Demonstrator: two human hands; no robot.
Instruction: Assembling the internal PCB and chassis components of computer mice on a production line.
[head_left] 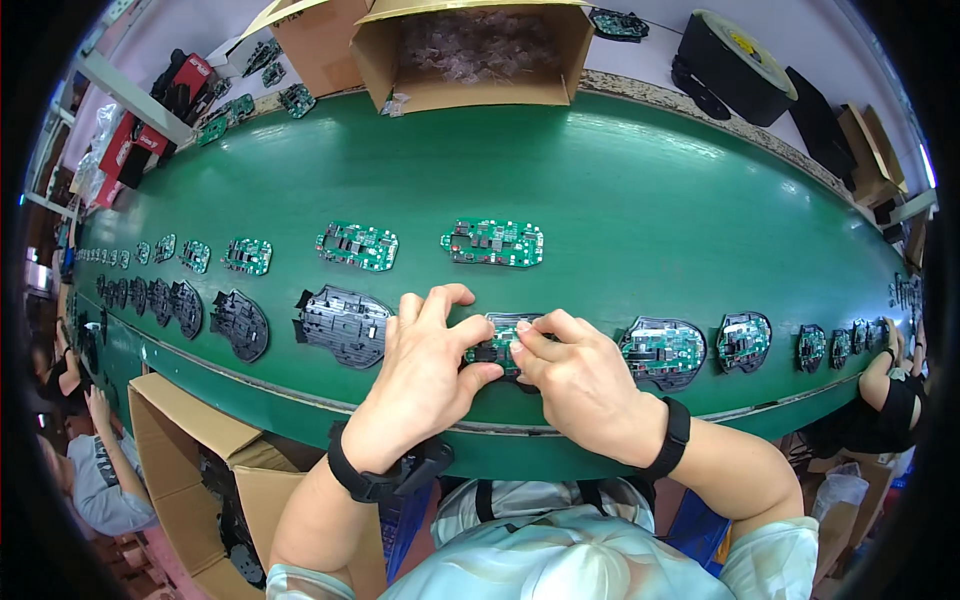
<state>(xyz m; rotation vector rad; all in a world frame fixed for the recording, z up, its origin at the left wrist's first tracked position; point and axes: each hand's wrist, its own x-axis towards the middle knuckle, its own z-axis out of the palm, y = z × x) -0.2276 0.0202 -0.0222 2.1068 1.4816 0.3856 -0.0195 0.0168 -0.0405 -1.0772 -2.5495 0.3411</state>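
Observation:
In front of me a green circuit board (487, 352) lies in a black plastic shell, partly hidden by my fingers. My left hand (425, 350) grips its left side, with the thumb at the near edge and the index finger on the far side. The fingers of my right hand (570, 365) are pinched together over the right part of the board; what is between the fingertips is too small to make out. Just left of my left hand lies a bare black shell (343, 325). To the right of my right hand rests a shell with a board in it (663, 352).
A row of loose circuit boards (495, 243) runs left along the green bench (620, 190), above a row of black shells (240, 325). More fitted shells (744, 341) continue rightward. An open carton (470, 95) stands at the back. Another carton (185, 440) is below left. Co-workers sit at both ends.

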